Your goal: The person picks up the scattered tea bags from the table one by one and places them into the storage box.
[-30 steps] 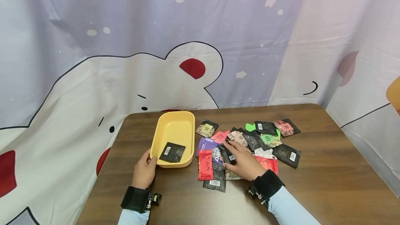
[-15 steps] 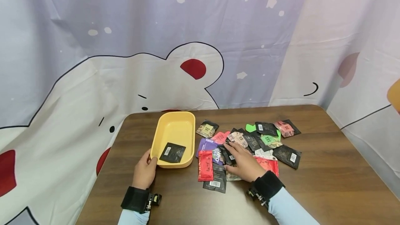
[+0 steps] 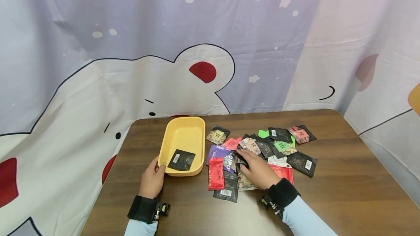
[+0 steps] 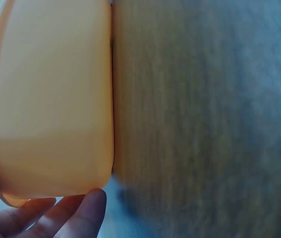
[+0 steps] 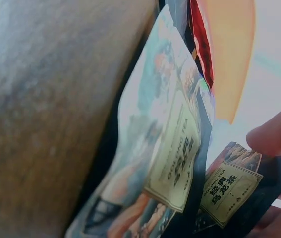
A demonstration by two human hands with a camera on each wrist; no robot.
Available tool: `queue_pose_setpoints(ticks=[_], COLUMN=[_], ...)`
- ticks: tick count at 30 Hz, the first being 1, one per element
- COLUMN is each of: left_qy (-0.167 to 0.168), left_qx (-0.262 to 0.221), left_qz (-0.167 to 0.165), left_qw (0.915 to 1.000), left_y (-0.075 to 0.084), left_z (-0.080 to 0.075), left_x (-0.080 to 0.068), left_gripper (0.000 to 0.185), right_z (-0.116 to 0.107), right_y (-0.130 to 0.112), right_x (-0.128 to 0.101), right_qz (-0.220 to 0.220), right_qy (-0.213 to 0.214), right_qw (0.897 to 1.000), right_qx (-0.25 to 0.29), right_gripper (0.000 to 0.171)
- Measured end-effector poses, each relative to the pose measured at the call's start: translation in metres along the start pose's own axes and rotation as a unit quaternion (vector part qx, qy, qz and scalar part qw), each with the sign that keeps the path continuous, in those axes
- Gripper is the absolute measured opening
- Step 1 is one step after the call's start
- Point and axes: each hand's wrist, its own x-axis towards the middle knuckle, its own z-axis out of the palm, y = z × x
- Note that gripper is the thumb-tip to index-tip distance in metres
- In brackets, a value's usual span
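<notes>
- while one black foil packet (image 3: 181, 159) lies in the shallow yellow plastic tray (image 3: 183, 134), the heap of mixed foil sachets (image 3: 279, 148) beside it waits unsorted.
- left hand (image 3: 151, 179) grips the tray's near rim.
- right hand (image 3: 257, 172) pinches a small black sachet (image 3: 241, 160) on the heap; since a second ago its fingers have curled tighter.

A cartoon bear curtain (image 3: 164, 65) hangs behind the wooden table (image 3: 344, 177) (possibly laminate).
</notes>
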Motion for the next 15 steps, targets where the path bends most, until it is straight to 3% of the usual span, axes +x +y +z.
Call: queue_pose_setpoints(ticks=[9,15], left_qy=[0.001,0.001], left_qx=[0.001,0.001], left_qz=[-0.003,-0.002], left_qw=[1.0000,1.0000], left_y=[0.0019,0.0020], left_z=[-0.0009,-0.0010], left_x=[-0.0007,-0.0015], left_gripper=[0.056,0.056], right_z=[-0.0027,-0.0050], right_y=[0.0021,0.0022], right_x=[0.0017,0.0026], right_qz=[-0.006,0.015], right_qy=[0.023,0.041], right_qw=[1.000,0.999], right_qx=[-0.013,-0.005], right_gripper=[0.052,0.046])
